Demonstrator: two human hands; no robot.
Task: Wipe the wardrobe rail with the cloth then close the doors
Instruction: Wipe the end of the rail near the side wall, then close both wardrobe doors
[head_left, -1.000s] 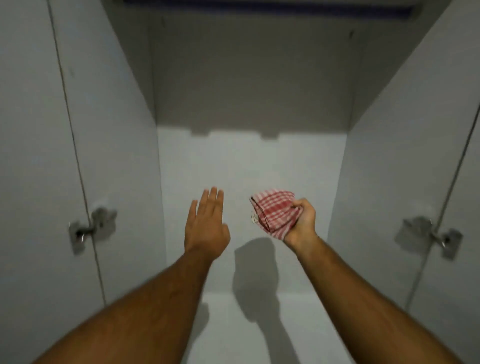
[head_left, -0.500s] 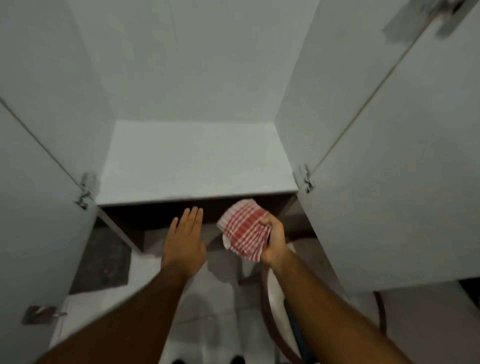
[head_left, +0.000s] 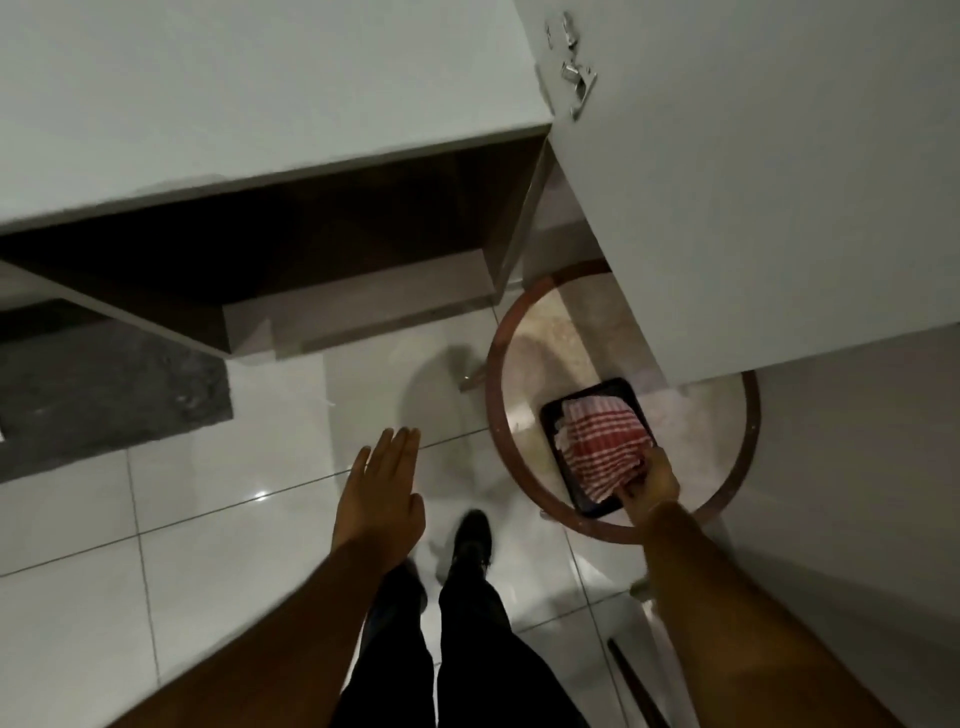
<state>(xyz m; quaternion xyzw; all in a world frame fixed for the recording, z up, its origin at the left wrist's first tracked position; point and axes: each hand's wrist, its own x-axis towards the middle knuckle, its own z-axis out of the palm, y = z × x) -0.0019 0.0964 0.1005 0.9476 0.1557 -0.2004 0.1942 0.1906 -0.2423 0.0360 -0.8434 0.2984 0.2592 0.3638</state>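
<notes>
Grips cloth (head_left: 602, 441) by near edge with right hand (head_left: 657, 480), in tray (head_left: 551, 415) on round counter (head_left: 492, 384), right. Holds left hand (head_left: 382, 499) flat, empty. Probably soft, light, limp; best bunched whole.

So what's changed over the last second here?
The right hand has carried the red checked cloth down out of the wardrobe and onto the black tray on the round table, still gripping it. The left hand stays open and empty; the wardrobe door is still open.
</notes>
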